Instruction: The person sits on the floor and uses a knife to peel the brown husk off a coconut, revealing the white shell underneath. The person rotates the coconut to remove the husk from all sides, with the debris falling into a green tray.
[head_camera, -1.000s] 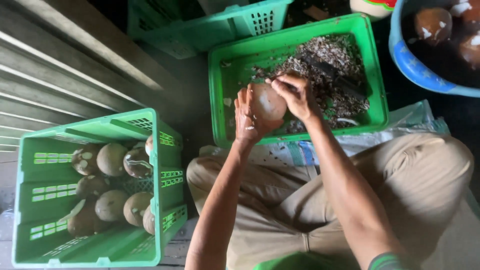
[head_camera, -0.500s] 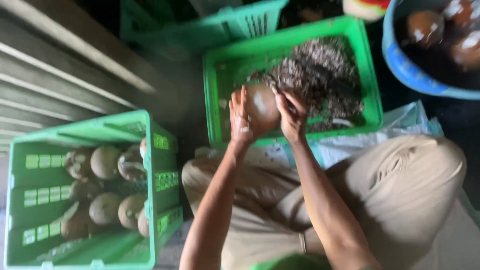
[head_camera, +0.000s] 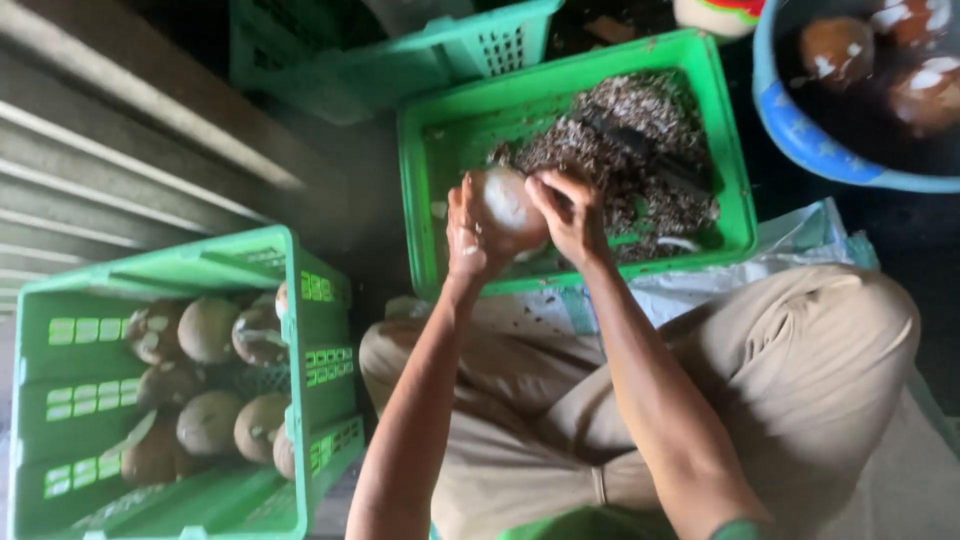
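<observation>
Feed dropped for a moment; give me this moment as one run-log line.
left hand: holds round pale peeled coconut | right hand: on same coconut | under: green plastic crate of brown husk scraps

Glossy moulded plastic crate (head_camera: 430, 200) at upper centre holds rough, flaky shavings (head_camera: 620, 130); the peeled coconut (head_camera: 508, 205) looks smooth and pale (matt), trousers (head_camera: 800, 400) soft beige cloth at lower right.

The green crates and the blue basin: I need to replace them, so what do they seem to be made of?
The green crate in front of the hands and the green crate of coconuts look like moulded plastic: uniform colour, slotted walls, slight sheen. The blue basin also looks plastic, with a smooth glossy rim.
</observation>
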